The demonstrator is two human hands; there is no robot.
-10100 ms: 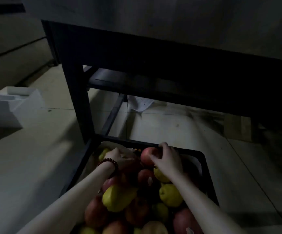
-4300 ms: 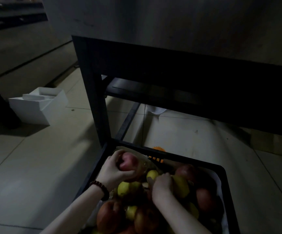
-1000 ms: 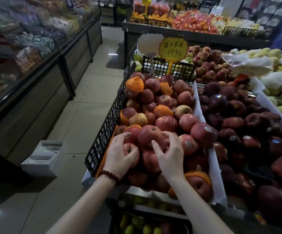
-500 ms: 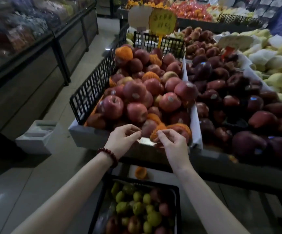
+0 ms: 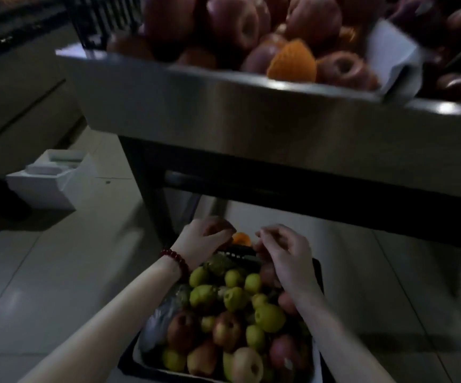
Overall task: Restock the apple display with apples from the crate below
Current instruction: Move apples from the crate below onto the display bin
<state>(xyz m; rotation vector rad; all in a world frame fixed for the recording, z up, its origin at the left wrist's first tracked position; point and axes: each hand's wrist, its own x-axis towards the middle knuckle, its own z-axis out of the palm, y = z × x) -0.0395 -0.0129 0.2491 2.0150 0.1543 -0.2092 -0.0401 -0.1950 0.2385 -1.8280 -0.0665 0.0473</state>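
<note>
A black crate (image 5: 240, 251) on the floor holds several red apples (image 5: 226, 330) mixed with small green-yellow fruit (image 5: 269, 317). Above it, the steel display bin (image 5: 251, 120) is piled with red apples (image 5: 237, 23), some in orange foam nets (image 5: 291, 62). My left hand (image 5: 204, 240), with a bead bracelet on the wrist, curves over something reddish at the crate's far left corner; whether it grips is unclear. My right hand (image 5: 284, 255) hovers over the crate's far right end, fingers loosely bent and apart, holding nothing.
The stand's dark leg (image 5: 152, 194) and crossbar rise just behind the crate. A white foam box (image 5: 49, 183) sits on the tiled floor to the left. An orange foam net (image 5: 241, 239) lies behind the crate. A white paper divider (image 5: 389, 51) separates darker apples on the right.
Both hands have dropped from the display's front edge to the far end of the crate. My view has tilted down, so the display now fills only the top of the frame.
</note>
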